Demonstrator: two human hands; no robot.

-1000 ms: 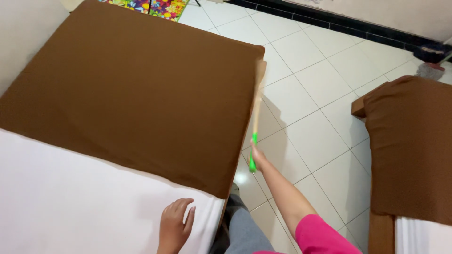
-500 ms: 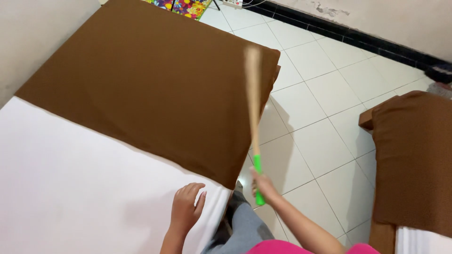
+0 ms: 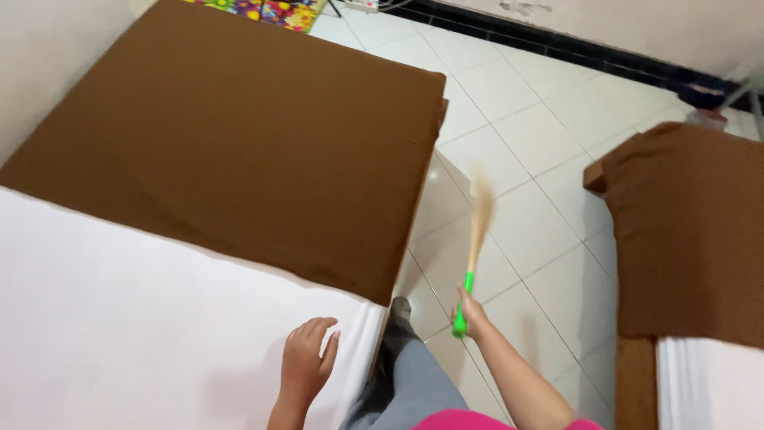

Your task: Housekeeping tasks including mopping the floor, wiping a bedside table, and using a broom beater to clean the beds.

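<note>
My right hand (image 3: 474, 312) grips the green handle of a stick broom (image 3: 473, 253) with pale bristles. The broom points up and away over the white floor tiles, blurred by motion, just right of the bed's edge. My left hand (image 3: 306, 365) rests flat, fingers apart, on the white sheet (image 3: 143, 326) near the bed's front right corner. Beyond the white sheet a brown cover (image 3: 239, 135) spreads over the far part of the bed.
A second bed with a brown cover (image 3: 692, 231) and a white sheet (image 3: 708, 382) stands at the right. White floor tiles (image 3: 541, 143) lie between the beds. My grey trouser leg (image 3: 406, 374) stands in that gap. A colourful mat (image 3: 267, 9) lies at the top.
The broom has swung right, off the brown cover's edge, and now hangs over the floor tiles. My left hand stays on the white sheet.
</note>
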